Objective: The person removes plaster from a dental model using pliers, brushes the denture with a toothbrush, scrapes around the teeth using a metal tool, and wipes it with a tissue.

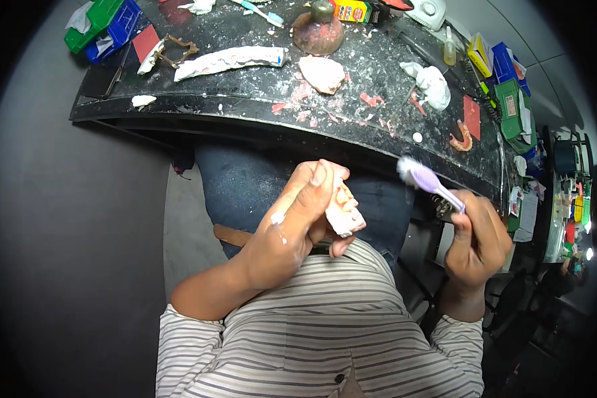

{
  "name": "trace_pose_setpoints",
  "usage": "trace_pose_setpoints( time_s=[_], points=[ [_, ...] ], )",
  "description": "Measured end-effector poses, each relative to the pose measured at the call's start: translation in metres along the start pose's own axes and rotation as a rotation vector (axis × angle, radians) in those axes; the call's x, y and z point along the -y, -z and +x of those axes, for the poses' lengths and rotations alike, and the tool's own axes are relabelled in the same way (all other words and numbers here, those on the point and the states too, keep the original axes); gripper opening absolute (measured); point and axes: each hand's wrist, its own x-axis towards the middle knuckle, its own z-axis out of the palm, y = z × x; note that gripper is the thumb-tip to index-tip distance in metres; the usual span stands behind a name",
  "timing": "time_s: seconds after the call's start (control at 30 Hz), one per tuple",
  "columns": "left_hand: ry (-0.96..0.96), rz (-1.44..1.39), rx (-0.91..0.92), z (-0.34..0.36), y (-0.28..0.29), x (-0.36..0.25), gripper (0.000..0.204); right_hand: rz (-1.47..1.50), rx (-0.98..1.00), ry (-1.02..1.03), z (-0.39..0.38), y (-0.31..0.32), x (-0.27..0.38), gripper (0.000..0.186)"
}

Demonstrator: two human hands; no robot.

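My left hand (298,215) is closed around a pale plaster dental cast (343,213), held over my lap just off the bench edge. Part of the cast is hidden by my fingers, and white smears mark my wrist. A purple toothbrush (424,178) is gripped by its handle in my right hand (476,242). Its white bristle head points up and left, apart from the cast. On the bench above lie a white plaster lump (322,73) and, to the right, a pink denture piece with teeth (462,136).
The black bench (199,109) is strewn with white and pink crumbs. A rolled white tube (232,62), a brown rounded bowl (318,34), a crumpled white bag (434,87) and a blue toothbrush (262,12) lie there. Green and blue boxes (103,30) stand at the far left, others at the right.
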Motion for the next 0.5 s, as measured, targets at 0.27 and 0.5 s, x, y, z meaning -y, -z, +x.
trace_pose_setpoints(
  time_s=[0.27,0.5],
  points=[
    [0.024,0.102,0.056,-0.008,-0.013,-0.01,0.048,0.079,0.038,0.063,0.0,0.006,0.008,0.024],
    [-0.003,0.09,0.078,-0.012,-0.011,-0.008,0.049,0.09,0.044,0.11,0.002,0.004,0.012,0.025]
  ],
)
